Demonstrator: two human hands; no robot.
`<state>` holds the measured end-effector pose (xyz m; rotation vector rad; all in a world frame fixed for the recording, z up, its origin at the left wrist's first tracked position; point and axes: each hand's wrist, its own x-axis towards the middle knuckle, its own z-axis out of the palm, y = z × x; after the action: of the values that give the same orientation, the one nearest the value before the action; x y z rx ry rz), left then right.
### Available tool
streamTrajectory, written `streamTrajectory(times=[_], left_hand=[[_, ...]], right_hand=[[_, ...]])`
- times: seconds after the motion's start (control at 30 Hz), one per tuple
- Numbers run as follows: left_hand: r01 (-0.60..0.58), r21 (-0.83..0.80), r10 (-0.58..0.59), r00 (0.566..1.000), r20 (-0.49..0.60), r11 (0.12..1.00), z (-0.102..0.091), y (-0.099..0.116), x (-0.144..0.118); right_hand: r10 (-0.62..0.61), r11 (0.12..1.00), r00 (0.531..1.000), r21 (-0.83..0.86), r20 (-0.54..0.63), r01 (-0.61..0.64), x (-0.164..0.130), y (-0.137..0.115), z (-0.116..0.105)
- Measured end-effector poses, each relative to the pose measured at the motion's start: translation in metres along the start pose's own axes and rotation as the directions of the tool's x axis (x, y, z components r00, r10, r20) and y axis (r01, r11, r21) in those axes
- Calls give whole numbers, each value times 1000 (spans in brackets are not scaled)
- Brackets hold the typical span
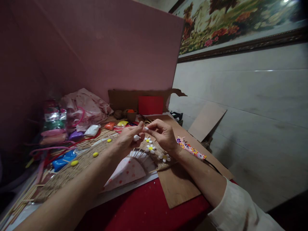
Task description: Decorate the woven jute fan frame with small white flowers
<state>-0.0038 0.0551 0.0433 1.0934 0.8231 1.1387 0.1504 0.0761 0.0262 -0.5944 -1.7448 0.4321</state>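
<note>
Both hands were above the bench (134, 210), which had a red covering. The left hand (130, 134) had its grip together, thumb and finger clamped on a small white piece (145, 129). The right hand (165, 134) had its grip closed on the same piece from the other side. A second white lump (136, 138) was lodged in the curled fingers of the left hand.

Containers: one small brown pot (131, 116) was noted near the back, with orange matter showing at its mouth. Soft packets lay to the left of the hands: an orange packet (110, 125) beside a yellow packet (122, 123), then a white packet (92, 130) and a purple packet (76, 136), each filled with material of its colour. A blue packet (64, 160) lay closer to the wearer. At far left, a clear glossy bag (55, 117) held green and other contents; the glare hid details.

Below the hands, three white flowers (150, 148) with yellow centres rested on a fibrous brown strip (60, 178). Three yellow discs (95, 154) were spaced apart along its left part.
</note>
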Motion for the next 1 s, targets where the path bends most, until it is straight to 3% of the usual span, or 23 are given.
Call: streamTrajectory(times=[0.2, 0.37, 0.83, 1.0], left_hand=[[-14, 13, 14, 1000, -10, 1000, -2, -1, 0], [6, 30, -6, 1000, 6, 1000, 0, -1, -1], [-30, -27, 29, 999, -15, 999, 0, 1, -1], [4, -19, -5, 1000, -19, 1000, -1, 1, -1]], right_hand=[[9, 1000, 999, 27, 50, -10, 0, 0, -1], [2, 1000, 1000, -27, -11, -2, 0, 0, 0], [-8, 1000, 999, -8, 48, 8, 0, -2, -1], [-1, 1000, 1000, -23, -1, 0, 0, -4, -1]])
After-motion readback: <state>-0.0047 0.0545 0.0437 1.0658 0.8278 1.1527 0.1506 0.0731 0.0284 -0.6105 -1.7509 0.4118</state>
